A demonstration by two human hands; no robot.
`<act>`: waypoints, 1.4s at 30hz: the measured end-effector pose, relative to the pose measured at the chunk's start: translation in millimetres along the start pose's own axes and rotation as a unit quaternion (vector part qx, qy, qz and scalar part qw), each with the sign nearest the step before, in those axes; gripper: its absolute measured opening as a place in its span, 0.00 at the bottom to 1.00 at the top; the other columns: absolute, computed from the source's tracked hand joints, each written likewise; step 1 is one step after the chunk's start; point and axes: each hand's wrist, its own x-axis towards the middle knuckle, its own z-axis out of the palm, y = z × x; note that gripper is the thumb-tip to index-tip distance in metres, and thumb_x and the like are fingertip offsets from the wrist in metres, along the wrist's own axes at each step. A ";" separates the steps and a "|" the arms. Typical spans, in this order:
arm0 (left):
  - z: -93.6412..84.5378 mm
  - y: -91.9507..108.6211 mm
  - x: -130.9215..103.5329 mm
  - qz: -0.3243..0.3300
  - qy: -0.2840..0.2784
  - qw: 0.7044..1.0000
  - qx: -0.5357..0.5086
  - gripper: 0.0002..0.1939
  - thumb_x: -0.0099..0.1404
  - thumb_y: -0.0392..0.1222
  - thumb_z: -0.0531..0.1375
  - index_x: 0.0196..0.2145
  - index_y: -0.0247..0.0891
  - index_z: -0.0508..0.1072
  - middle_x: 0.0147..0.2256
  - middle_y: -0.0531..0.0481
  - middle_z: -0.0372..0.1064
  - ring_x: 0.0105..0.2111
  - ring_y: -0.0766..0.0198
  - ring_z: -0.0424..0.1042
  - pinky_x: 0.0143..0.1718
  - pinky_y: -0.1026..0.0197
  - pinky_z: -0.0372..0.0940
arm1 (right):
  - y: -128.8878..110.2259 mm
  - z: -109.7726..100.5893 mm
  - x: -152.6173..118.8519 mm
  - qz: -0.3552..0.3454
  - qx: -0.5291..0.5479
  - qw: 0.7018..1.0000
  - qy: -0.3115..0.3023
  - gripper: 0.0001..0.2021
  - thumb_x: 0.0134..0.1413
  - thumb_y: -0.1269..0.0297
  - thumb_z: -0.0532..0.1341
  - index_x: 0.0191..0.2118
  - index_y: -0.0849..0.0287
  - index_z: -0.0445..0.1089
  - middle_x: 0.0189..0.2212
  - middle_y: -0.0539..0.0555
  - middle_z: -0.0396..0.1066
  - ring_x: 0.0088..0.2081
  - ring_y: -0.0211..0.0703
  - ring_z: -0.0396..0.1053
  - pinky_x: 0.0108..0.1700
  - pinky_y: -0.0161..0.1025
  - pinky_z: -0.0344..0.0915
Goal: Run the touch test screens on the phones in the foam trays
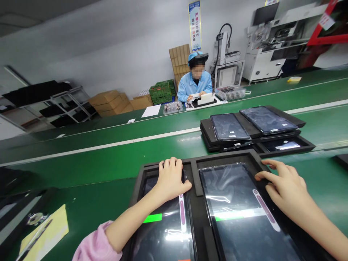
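In front of me lies a black foam tray (196, 181) with two compartments. A tablet (152, 241) with a lit screen and a green label sits in the left one, and a second tablet (231, 203) under glossy film sits in the right one. My left hand (171, 181) is bent over the upper end of the left tablet, fingers at its top edge and thumb by its right side; the fingertips are partly hidden. At the tray's upper right rim, my right hand (285, 185) touches the foam with partly bent, separated fingers.
Stacked foam trays with tablets (268, 119) stand beyond, on the green conveyor (108, 159). Yellow paper (51, 232) with a pen (35, 239) lies at left. Across the line sits a co-worker (195, 85) in blue, near a parts tray (173, 107).
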 end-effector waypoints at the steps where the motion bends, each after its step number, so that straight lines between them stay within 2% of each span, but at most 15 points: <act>1: -1.4 -0.3 -0.1 0.001 -0.004 1.000 0.004 0.14 0.56 0.43 0.61 0.38 0.40 0.63 0.45 0.41 0.65 0.48 0.45 0.65 0.55 0.40 0.57 | -0.3 -0.1 0.0 0.003 0.000 1.000 -0.001 0.18 0.54 0.71 0.49 0.35 0.53 0.76 0.53 0.62 0.63 0.51 0.65 0.64 0.40 0.58 0.68; 4: -8.8 -10.9 -1.9 0.024 -0.027 0.999 -0.030 0.15 0.60 0.48 0.63 0.40 0.39 0.65 0.47 0.41 0.66 0.49 0.46 0.66 0.57 0.41 0.58 | -3.7 -1.2 1.4 0.021 0.012 1.000 0.001 0.17 0.56 0.70 0.49 0.35 0.55 0.76 0.54 0.64 0.63 0.52 0.67 0.63 0.43 0.60 0.67; 7: -17.4 -34.7 -5.1 0.089 -0.092 0.987 -0.094 0.28 0.59 0.58 0.67 0.49 0.38 0.67 0.58 0.36 0.62 0.61 0.40 0.59 0.64 0.36 0.51 | -9.2 -6.0 3.5 -0.004 0.083 0.997 -0.002 0.16 0.60 0.66 0.49 0.43 0.56 0.74 0.54 0.65 0.62 0.55 0.64 0.61 0.50 0.60 0.64; 9: -20.4 -51.3 -7.0 0.151 -0.146 0.971 -0.113 0.45 0.54 0.65 0.69 0.60 0.38 0.61 0.68 0.30 0.47 0.69 0.34 0.45 0.67 0.30 0.39 | -12.3 -11.0 4.2 -0.059 0.140 0.988 -0.035 0.18 0.61 0.60 0.53 0.54 0.54 0.69 0.58 0.63 0.60 0.59 0.63 0.59 0.55 0.59 0.61; 11: -20.2 -62.9 -8.3 0.203 -0.185 0.956 -0.106 0.61 0.48 0.72 0.69 0.68 0.34 0.51 0.71 0.25 0.30 0.70 0.29 0.31 0.66 0.24 0.28 | -14.3 -15.5 4.3 -0.107 0.168 0.977 -0.079 0.29 0.54 0.56 0.62 0.62 0.50 0.62 0.62 0.61 0.57 0.62 0.63 0.55 0.59 0.57 0.58; 13: -17.8 -67.5 -9.1 0.226 -0.202 0.949 -0.089 0.69 0.46 0.75 0.67 0.70 0.30 0.44 0.70 0.20 0.20 0.70 0.27 0.22 0.63 0.22 0.23 | -15.0 -17.8 4.1 -0.128 0.167 0.973 -0.097 0.39 0.47 0.58 0.66 0.66 0.47 0.56 0.64 0.60 0.55 0.64 0.64 0.54 0.60 0.57 0.56; 17: -13.5 -64.6 -10.3 0.230 -0.210 0.947 -0.075 0.72 0.46 0.76 0.67 0.71 0.27 0.39 0.69 0.19 0.15 0.69 0.28 0.16 0.62 0.22 0.20 | -13.4 -16.9 4.2 -0.134 0.163 0.973 -0.098 0.44 0.43 0.61 0.67 0.68 0.46 0.52 0.64 0.59 0.54 0.64 0.65 0.54 0.61 0.57 0.54; 27: -16.3 -60.8 -9.1 0.203 -0.235 0.947 -0.081 0.77 0.40 0.77 0.69 0.70 0.24 0.42 0.69 0.18 0.15 0.68 0.28 0.16 0.63 0.24 0.19 | -10.9 -19.8 4.3 -0.153 0.179 0.967 -0.101 0.38 0.52 0.55 0.64 0.68 0.45 0.52 0.64 0.58 0.54 0.62 0.65 0.56 0.58 0.58 0.58; 30: -14.9 -57.1 -8.6 0.186 -0.216 0.953 -0.099 0.69 0.42 0.73 0.71 0.69 0.29 0.49 0.71 0.21 0.23 0.70 0.29 0.22 0.65 0.25 0.23 | -8.5 -12.8 5.2 -0.126 0.186 0.973 -0.060 0.24 0.62 0.55 0.57 0.63 0.47 0.60 0.60 0.58 0.59 0.60 0.63 0.59 0.55 0.57 0.62; 32: -13.6 -52.3 -9.0 0.146 -0.162 0.969 -0.115 0.48 0.56 0.66 0.68 0.64 0.36 0.59 0.70 0.28 0.40 0.71 0.36 0.37 0.68 0.27 0.30 | -4.8 -6.0 4.9 -0.093 0.164 0.982 -0.009 0.15 0.65 0.59 0.51 0.53 0.51 0.67 0.55 0.61 0.62 0.56 0.63 0.63 0.51 0.58 0.65; 34: -13.2 -46.4 -9.7 0.103 -0.088 0.982 -0.131 0.24 0.69 0.56 0.60 0.57 0.42 0.67 0.65 0.37 0.56 0.67 0.45 0.52 0.68 0.32 0.41 | -0.9 -0.7 3.4 -0.048 0.105 0.993 0.032 0.14 0.64 0.62 0.48 0.42 0.55 0.71 0.50 0.64 0.63 0.51 0.66 0.64 0.46 0.61 0.66; 35: -13.5 -43.6 -10.0 0.098 -0.054 0.984 -0.141 0.18 0.73 0.52 0.57 0.55 0.43 0.69 0.63 0.39 0.59 0.65 0.48 0.56 0.68 0.34 0.46 | 0.5 0.7 2.4 -0.030 0.069 0.996 0.040 0.15 0.62 0.63 0.48 0.38 0.56 0.71 0.49 0.66 0.63 0.49 0.68 0.65 0.43 0.62 0.66; 38: -16.3 -38.3 -10.3 0.198 -0.022 0.966 -0.163 0.11 0.73 0.47 0.57 0.49 0.45 0.74 0.65 0.42 0.55 0.66 0.48 0.52 0.67 0.40 0.51 | 0.2 -1.5 0.2 -0.008 -0.011 1.000 0.024 0.16 0.58 0.63 0.48 0.29 0.55 0.71 0.49 0.67 0.63 0.44 0.69 0.64 0.36 0.62 0.66; 40: -18.3 -37.5 -9.7 0.293 -0.055 0.941 -0.163 0.07 0.71 0.47 0.60 0.43 0.45 0.77 0.66 0.44 0.54 0.67 0.48 0.50 0.69 0.41 0.48 | -2.4 -6.4 0.0 -0.013 -0.030 0.999 0.017 0.17 0.57 0.62 0.48 0.27 0.53 0.72 0.49 0.66 0.64 0.44 0.69 0.64 0.34 0.62 0.66; 42: -19.2 -38.1 -8.6 0.332 -0.089 0.927 -0.153 0.07 0.70 0.47 0.62 0.38 0.44 0.77 0.65 0.45 0.57 0.67 0.48 0.52 0.70 0.39 0.43 | -5.2 -11.3 0.3 -0.014 -0.039 0.999 0.021 0.18 0.57 0.62 0.48 0.26 0.52 0.73 0.48 0.65 0.65 0.44 0.70 0.64 0.34 0.63 0.66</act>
